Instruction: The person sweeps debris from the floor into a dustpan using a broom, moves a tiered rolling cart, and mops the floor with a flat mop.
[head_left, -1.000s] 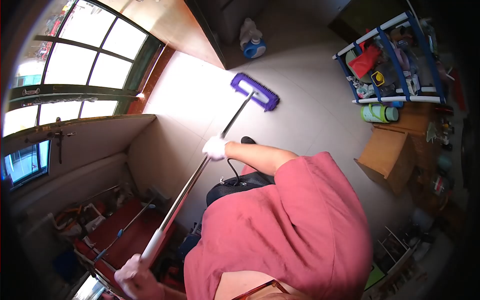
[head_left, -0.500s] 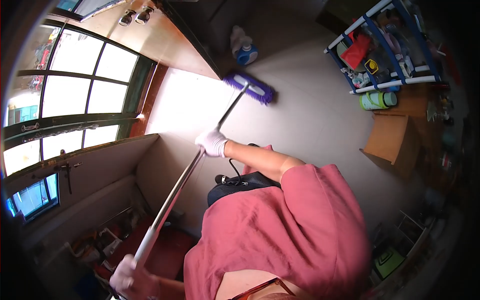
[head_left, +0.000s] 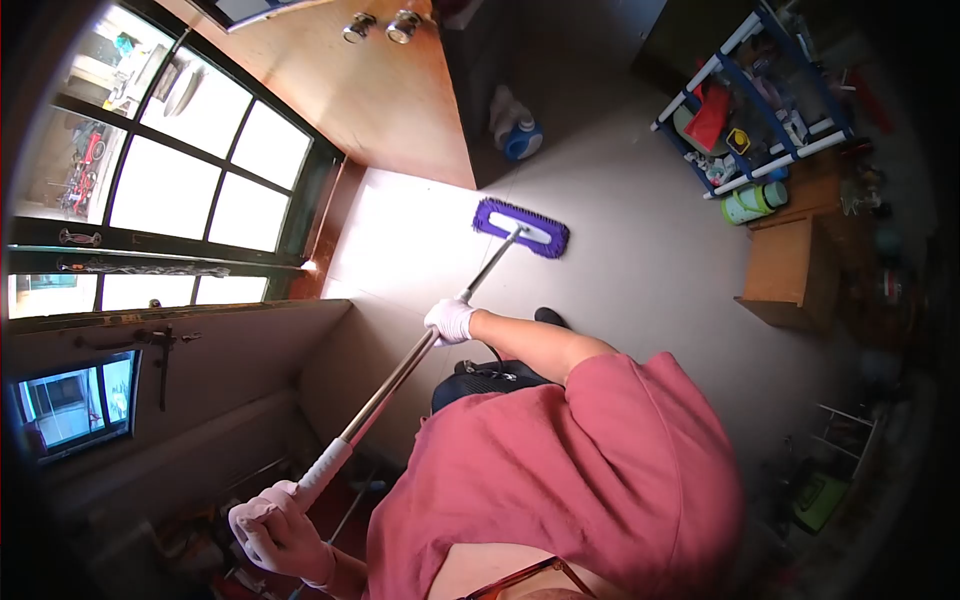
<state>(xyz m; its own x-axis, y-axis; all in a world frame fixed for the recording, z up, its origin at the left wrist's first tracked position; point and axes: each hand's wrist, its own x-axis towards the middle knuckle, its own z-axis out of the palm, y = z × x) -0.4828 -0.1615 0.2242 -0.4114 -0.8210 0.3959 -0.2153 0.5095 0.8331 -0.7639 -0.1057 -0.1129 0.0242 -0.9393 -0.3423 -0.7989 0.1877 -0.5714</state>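
At lower left, the left hand (head_left: 283, 532), in a pale glove, is curled around the top of a flat mop's white sleeve grip (head_left: 325, 468). The shiny metal pole (head_left: 392, 383) slants toward upper centre, where the gloved right hand (head_left: 452, 321) closes around it midway. Beyond, the shaggy purple mop head (head_left: 551, 240) lies on the pale floor (head_left: 640, 250). The mop looks light, its pole stiff and perhaps slick, its fringe soft; grip and mid-pole seem the best holds.
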